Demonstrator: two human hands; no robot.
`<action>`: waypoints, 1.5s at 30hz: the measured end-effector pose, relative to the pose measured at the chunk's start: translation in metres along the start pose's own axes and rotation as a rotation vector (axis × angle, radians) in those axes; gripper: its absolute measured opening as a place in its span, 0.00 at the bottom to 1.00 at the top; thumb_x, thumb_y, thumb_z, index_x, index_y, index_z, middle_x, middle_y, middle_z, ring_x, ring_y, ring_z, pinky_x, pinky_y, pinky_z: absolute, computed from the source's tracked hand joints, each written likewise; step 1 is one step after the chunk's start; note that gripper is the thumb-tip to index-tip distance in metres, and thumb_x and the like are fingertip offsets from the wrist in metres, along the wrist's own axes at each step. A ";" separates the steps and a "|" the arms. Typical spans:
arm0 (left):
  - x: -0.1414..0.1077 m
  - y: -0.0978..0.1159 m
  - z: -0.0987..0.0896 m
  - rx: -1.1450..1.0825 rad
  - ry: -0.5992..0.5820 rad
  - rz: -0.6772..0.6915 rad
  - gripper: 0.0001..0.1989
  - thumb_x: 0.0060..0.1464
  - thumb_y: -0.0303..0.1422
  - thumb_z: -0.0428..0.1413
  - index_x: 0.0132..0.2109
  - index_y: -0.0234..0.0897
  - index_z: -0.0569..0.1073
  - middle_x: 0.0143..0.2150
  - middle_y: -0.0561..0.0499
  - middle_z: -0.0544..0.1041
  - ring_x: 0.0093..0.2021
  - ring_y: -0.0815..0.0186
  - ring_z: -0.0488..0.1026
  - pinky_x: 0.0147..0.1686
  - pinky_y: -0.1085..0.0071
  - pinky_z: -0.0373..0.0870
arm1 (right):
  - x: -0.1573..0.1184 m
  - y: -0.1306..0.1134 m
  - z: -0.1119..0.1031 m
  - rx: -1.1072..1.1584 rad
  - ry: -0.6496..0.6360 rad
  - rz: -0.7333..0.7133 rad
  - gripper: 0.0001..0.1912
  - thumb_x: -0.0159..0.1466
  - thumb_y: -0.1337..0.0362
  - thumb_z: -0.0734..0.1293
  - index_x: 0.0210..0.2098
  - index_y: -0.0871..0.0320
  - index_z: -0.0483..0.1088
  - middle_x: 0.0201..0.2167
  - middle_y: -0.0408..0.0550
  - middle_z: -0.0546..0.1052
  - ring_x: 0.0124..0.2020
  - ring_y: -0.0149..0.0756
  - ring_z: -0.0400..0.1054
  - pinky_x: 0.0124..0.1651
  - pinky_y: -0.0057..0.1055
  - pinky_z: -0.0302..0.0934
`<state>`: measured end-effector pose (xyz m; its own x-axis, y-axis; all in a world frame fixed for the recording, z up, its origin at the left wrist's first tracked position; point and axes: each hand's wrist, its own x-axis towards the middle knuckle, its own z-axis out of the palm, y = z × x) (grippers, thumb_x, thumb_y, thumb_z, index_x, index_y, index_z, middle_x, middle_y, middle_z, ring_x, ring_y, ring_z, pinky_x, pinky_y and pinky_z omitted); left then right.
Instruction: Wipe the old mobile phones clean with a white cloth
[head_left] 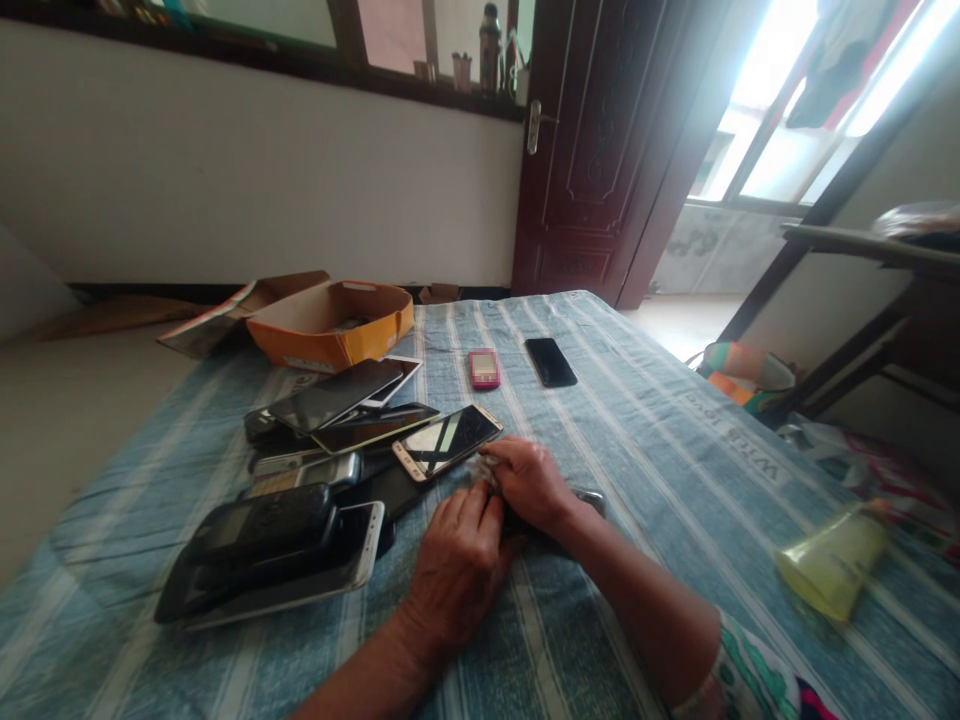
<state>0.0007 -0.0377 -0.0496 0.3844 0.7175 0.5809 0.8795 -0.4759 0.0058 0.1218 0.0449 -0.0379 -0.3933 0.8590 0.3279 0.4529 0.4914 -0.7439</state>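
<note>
My right hand (531, 482) is closed, its fingers pinching a crumpled whitish piece of tissue or cloth (482, 468). Close against it, my left hand (461, 545) is closed with bent fingers over a dark phone-like device (591, 497). Most of that device is hidden beneath both hands; only a shiny end shows past my right wrist. Just beyond my fingertips lies a gold-framed smartphone (448, 442) with a reflective screen. Farther off, a small pink phone (484, 369) and a black smartphone (551, 361) lie apart on the cloth.
To the left is a loose pile of old phones, with a thick black device (259, 525) on top of a white-edged phone (367, 560). An open orange cardboard box (337, 345) stands behind them. A yellow translucent cup (832, 565) lies at the right on the striped tablecloth (660, 440).
</note>
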 end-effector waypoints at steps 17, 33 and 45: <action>-0.005 0.005 0.005 -0.005 0.044 -0.017 0.14 0.61 0.35 0.50 0.42 0.26 0.73 0.39 0.36 0.77 0.40 0.53 0.76 0.40 0.58 0.76 | -0.020 0.004 -0.007 -0.085 -0.172 -0.226 0.16 0.59 0.77 0.59 0.40 0.56 0.72 0.36 0.45 0.74 0.37 0.30 0.68 0.40 0.23 0.61; -0.004 0.007 0.003 0.045 0.018 -0.022 0.15 0.61 0.36 0.49 0.42 0.27 0.73 0.45 0.33 0.78 0.44 0.51 0.76 0.44 0.56 0.75 | -0.044 0.005 -0.025 -0.536 -0.131 -0.256 0.10 0.63 0.74 0.60 0.32 0.57 0.71 0.32 0.46 0.73 0.33 0.34 0.65 0.40 0.29 0.58; -0.006 -0.003 0.010 0.064 0.033 0.020 0.17 0.61 0.39 0.48 0.43 0.27 0.72 0.45 0.32 0.77 0.44 0.50 0.76 0.43 0.55 0.75 | -0.051 0.005 -0.027 -0.644 -0.110 -0.240 0.09 0.65 0.72 0.60 0.33 0.57 0.70 0.33 0.47 0.73 0.35 0.36 0.64 0.42 0.31 0.58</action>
<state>-0.0019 -0.0357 -0.0613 0.3934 0.6903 0.6072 0.8884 -0.4555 -0.0577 0.1658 0.0077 -0.0420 -0.6054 0.7131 0.3535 0.7145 0.6826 -0.1533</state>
